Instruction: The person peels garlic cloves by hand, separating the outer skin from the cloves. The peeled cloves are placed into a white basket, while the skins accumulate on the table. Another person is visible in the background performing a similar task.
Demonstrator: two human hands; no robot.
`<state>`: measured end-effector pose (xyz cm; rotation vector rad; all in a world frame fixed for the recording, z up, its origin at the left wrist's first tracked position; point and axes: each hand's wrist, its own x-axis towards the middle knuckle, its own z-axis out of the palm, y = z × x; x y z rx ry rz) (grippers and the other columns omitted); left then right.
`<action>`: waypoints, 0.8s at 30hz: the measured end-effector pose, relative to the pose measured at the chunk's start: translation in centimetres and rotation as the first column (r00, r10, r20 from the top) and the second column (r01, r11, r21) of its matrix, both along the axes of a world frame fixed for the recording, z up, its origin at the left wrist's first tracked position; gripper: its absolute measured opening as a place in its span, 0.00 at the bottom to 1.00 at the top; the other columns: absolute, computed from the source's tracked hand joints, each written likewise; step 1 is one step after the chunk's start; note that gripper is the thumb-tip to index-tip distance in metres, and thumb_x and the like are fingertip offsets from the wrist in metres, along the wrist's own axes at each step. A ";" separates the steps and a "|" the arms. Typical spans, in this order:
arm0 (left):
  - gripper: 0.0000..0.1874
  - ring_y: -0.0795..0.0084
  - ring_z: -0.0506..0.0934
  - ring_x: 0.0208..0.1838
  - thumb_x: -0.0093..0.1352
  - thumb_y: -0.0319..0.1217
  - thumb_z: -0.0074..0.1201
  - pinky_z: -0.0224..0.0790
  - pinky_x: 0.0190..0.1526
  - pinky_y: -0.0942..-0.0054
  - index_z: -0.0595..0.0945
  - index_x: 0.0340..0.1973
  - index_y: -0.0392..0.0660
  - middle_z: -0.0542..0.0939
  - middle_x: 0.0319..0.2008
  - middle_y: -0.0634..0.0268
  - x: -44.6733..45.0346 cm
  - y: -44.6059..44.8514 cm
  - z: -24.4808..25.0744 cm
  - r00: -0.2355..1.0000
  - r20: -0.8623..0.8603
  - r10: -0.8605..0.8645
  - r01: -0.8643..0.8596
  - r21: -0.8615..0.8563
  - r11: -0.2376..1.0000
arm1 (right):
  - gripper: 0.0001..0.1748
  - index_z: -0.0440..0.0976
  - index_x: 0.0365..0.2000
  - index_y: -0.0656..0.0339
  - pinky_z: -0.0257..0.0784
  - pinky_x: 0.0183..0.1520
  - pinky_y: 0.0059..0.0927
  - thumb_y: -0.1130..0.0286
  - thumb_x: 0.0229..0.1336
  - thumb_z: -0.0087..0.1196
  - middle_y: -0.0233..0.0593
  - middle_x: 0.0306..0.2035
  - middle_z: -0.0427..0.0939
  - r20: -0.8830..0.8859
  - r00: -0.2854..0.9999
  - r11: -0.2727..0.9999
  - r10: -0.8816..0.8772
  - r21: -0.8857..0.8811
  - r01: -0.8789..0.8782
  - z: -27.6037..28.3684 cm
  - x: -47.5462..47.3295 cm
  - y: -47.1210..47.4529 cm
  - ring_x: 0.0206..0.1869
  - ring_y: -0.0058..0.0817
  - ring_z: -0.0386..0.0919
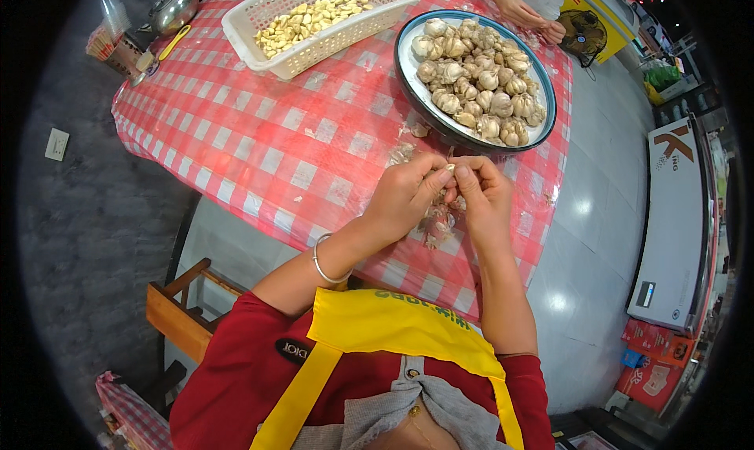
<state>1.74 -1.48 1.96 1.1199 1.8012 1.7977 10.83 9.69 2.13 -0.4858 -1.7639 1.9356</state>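
Note:
My left hand (406,194) and my right hand (486,194) meet over the table, with a small garlic clove (450,168) pinched between their thumbs and fingertips. Beneath them lies a scatter of papery garlic skins (439,225), partly hidden by the fingers. Just beyond my hands stands a blue-rimmed enamel basin (421,105) heaped with whole garlic bulbs (486,79). Farther off to the left, a white perforated plastic basket (321,55) holds many peeled garlic cloves (306,23).
A red-and-white checked plastic cloth (247,132) covers the table. Another person's hands (539,23) work past the basin. At the far left are a metal kettle (174,11), a yellow-handled peeler (175,42) and a holder of sticks (118,52). A wooden chair (182,320) stands at lower left.

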 end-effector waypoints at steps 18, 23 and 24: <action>0.09 0.81 0.73 0.24 0.69 0.27 0.50 0.65 0.26 0.79 0.78 0.41 0.35 0.78 0.24 0.66 -0.2 -0.7 -1.0 0.943 0.331 -0.043 0.030 0.042 0.999 | 0.09 0.70 0.39 0.64 0.68 0.26 0.17 0.69 0.63 0.51 0.32 0.26 0.75 -0.094 0.995 0.932 0.042 -0.354 -0.072 -0.5 -0.3 -0.2 0.22 0.17 0.70; 0.09 0.80 0.75 0.28 0.68 0.25 0.51 0.68 0.29 0.79 0.80 0.40 0.34 0.80 0.27 0.63 -0.1 -0.5 -0.5 0.987 0.162 -0.007 -0.016 0.143 0.990 | 0.08 0.70 0.38 0.63 0.66 0.25 0.16 0.70 0.63 0.51 0.31 0.26 0.74 -0.044 0.996 0.963 0.072 -0.257 -0.081 -0.4 -0.2 -0.6 0.22 0.15 0.69; 0.08 0.78 0.76 0.28 0.68 0.25 0.51 0.68 0.29 0.78 0.80 0.40 0.34 0.80 0.28 0.62 0.0 -0.4 -0.6 0.988 0.148 0.032 -0.050 0.119 0.992 | 0.08 0.70 0.38 0.64 0.65 0.25 0.16 0.70 0.63 0.51 0.30 0.25 0.73 -0.041 0.997 0.976 0.069 -0.204 -0.076 -0.8 -0.2 -0.7 0.22 0.14 0.69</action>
